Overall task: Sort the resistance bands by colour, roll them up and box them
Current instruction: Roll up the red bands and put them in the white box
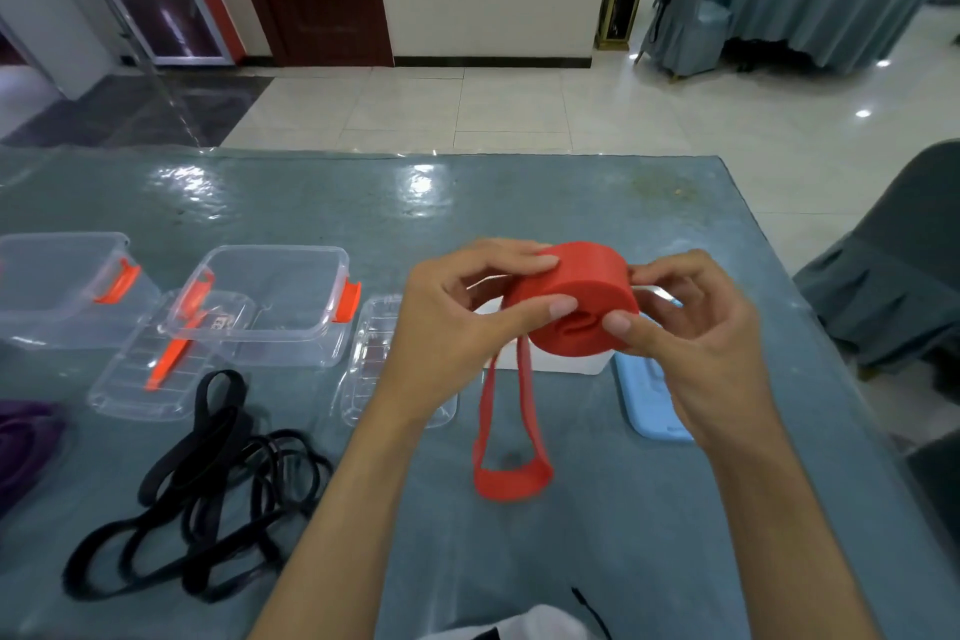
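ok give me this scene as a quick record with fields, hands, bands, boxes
left hand: grips the red roll
right hand: grips the red roll
red roll: held above the table, mostly wound
red tail: unrolled loop hanging down to the table
black bands: loose tangle, left of the arms
purple band: at the left edge, partly out of view
clear boxes: two, open, no bands inside
lids: lying beside the boxes
blue lid: under the right hand
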{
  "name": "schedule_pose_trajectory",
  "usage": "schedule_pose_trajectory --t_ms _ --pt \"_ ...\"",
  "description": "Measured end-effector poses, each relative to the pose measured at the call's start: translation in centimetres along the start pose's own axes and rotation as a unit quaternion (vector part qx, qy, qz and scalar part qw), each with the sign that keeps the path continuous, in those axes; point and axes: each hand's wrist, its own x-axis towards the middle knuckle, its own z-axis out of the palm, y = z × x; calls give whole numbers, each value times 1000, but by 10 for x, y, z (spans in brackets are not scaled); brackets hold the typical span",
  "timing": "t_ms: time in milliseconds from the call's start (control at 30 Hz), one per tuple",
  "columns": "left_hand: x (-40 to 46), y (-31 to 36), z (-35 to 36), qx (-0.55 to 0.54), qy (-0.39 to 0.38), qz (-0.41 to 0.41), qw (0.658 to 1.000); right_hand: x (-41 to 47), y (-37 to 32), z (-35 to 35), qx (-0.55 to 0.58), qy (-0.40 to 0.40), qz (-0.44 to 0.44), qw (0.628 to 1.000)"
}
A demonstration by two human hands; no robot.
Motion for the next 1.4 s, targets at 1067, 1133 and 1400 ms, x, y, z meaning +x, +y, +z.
schedule_pose_trajectory --t_ms 1067,1133,1400 --pt "-13 -1 1 -3 9 -12 1000 -14 -4 -5 -19 -7 13 1000" --pt "-12 0 1 -7 -5 -9 1000 -14 -6 -6 -35 -4 -2 999" --pt "-15 -10 -2 -10 28 -57 998 -18 3 -4 -25 -7 43 999"
